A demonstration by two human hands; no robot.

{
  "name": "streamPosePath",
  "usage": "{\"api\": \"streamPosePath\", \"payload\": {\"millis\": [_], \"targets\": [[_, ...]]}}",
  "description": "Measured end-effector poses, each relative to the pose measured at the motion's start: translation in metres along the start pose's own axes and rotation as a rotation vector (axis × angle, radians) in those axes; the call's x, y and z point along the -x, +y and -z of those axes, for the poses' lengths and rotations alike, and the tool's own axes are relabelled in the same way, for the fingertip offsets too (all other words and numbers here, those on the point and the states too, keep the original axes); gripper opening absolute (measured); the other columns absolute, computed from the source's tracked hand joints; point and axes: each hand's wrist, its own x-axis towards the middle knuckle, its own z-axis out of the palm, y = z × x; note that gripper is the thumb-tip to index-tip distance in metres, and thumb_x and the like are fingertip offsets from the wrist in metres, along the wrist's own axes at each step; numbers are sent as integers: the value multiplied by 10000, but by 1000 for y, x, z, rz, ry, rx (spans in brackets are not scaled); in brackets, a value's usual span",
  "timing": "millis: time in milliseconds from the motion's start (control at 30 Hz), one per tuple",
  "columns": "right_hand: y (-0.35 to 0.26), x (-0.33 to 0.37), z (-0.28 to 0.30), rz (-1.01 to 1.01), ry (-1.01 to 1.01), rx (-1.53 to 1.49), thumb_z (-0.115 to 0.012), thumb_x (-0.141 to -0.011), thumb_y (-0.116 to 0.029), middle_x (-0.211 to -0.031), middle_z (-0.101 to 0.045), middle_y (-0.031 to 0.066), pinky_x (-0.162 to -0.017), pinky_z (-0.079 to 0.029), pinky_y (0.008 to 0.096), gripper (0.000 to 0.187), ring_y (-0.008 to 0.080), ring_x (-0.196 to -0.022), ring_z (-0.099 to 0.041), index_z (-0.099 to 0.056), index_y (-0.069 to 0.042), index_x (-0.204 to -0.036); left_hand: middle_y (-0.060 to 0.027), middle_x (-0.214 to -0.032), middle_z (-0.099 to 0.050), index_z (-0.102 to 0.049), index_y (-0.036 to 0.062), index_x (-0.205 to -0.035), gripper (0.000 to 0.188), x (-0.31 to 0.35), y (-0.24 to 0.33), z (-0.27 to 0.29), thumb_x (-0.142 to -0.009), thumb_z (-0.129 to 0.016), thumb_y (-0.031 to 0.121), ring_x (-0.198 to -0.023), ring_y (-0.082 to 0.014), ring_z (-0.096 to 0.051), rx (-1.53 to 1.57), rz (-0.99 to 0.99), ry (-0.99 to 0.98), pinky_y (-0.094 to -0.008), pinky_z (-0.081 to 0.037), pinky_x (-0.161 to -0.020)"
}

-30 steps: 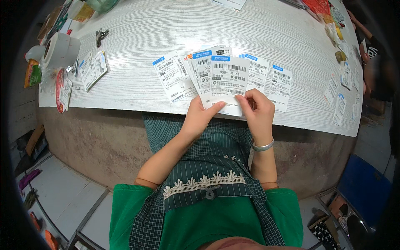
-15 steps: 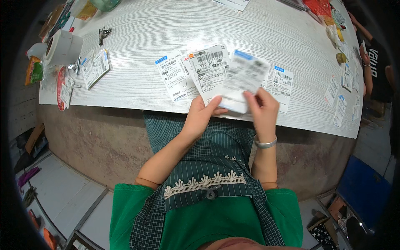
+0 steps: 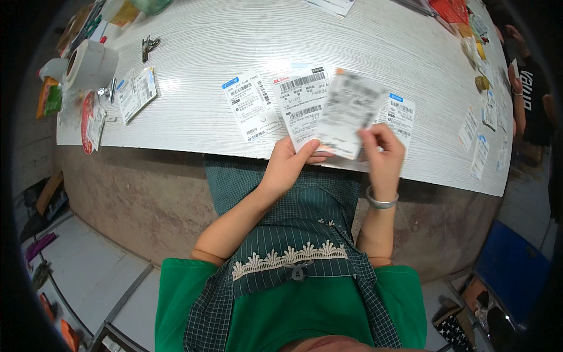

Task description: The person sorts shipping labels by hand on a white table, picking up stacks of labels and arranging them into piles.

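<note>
My left hand (image 3: 288, 161) is closed on a shipping label (image 3: 302, 108), thumb on its lower edge and fingers underneath. Whether more labels lie beneath it in that hand is hidden. Between thumb and fingers, my right hand (image 3: 384, 149) pinches the lower right corner of another label (image 3: 349, 117), blurred by motion, which overlaps the first one's right side. On the table left of my left hand lie further labels (image 3: 249, 105). Behind my right hand, a label with a blue mark (image 3: 400, 111) lies on the table, partly covered.
At the left stand a white roll (image 3: 94, 64), a metal clip (image 3: 149, 48) and a stack of labels (image 3: 137, 97). Loose labels (image 3: 480, 157) lie along the right end of the white table (image 3: 205, 47). Beyond that end, a person in black (image 3: 535, 94) holds something small.
My right hand has moved right, pulling a label with it. The top label in my left hand is now a different one, with a red mark.
</note>
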Motion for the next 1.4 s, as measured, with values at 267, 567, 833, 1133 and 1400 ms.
{"api": "streamPosePath", "payload": {"millis": [267,567,833,1133,1400], "targets": [[16,1,63,-54,258,-312,-594,-875,-36,-691,-495,-44,-535,-343,176,110,29,-603,-419,-546,-35,-776,-199,-1112,-610,-474,-102,-1200,324,1,2,2,-946,-477,99,-938,-239,-656,3,36,-55,-271,-547,-777],[17,11,57,-53,236,-384,-580,-877,-23,-708,-491,-42,-535,-349,180,94,25,-600,-407,-536,-35,-795,-215,-1120,-597,-416,-100,-1220,342,3,7,2,-926,-496,55,-921,-256,-660,-5,50,-38,-277,-562,-753],[18,13,80,7,260,-708,-464,-948,-68,-1014,-639,97,-770,-514,255,136,118,-870,-623,-546,30,-994,-151,-866,-651,-451,-74,-1144,282,1,0,6,-951,-478,130,-657,-154,-644,-25,106,-127,-224,-526,-578],[25,15,89,20,322,-819,-491,-941,-89,-1048,-630,106,-816,-498,262,191,132,-917,-611,-542,38,-1075,-36,-653,-562,-479,-23,-1051,261,-36,0,-43,-955,-487,220,-461,-68,-496,-180,193,-268,-174,-388,-418],[27,24,105,-8,446,-733,-487,-935,-54,-983,-623,69,-751,-480,236,124,94,-852,-585,-548,21,-1013,-104,-720,-625,-382,-23,-1267,391,-15,4,-17,-975,-429,232,-460,-82,-544,-249,323,-305,-186,-439,-440]]}}
